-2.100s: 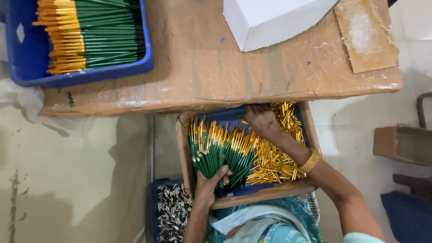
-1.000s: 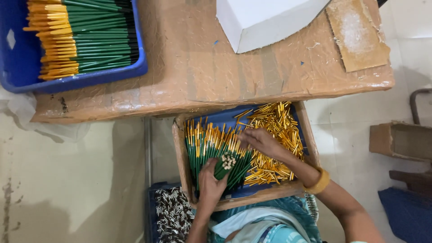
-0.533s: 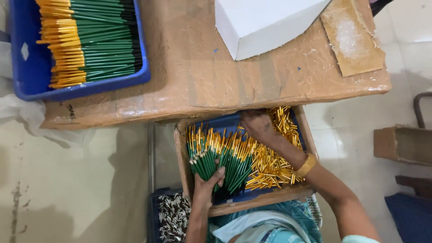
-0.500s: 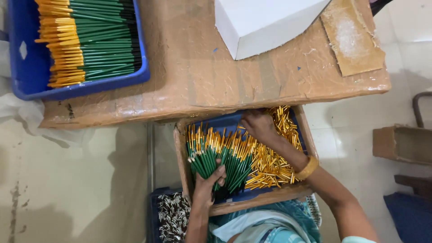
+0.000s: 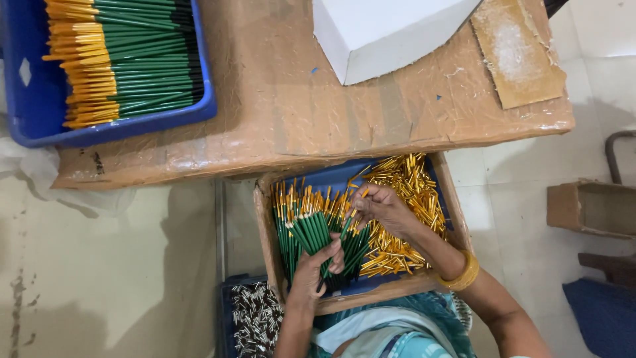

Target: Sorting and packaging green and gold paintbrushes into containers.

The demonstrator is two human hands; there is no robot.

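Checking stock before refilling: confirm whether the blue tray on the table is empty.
No, the blue tray on the table is packed with green pens with golden caps, laid side by side.

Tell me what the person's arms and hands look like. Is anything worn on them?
Both hands are bare, no gloves. The left hand and its forearm show no jewellery or sleeve. The right hand has a thick gold bangle around the wrist. No sleeves reach the forearms. Teal patterned clothing shows at the bottom, between the arms.

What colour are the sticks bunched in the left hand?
Green with gold tips: the sticks in the left hand, head view.
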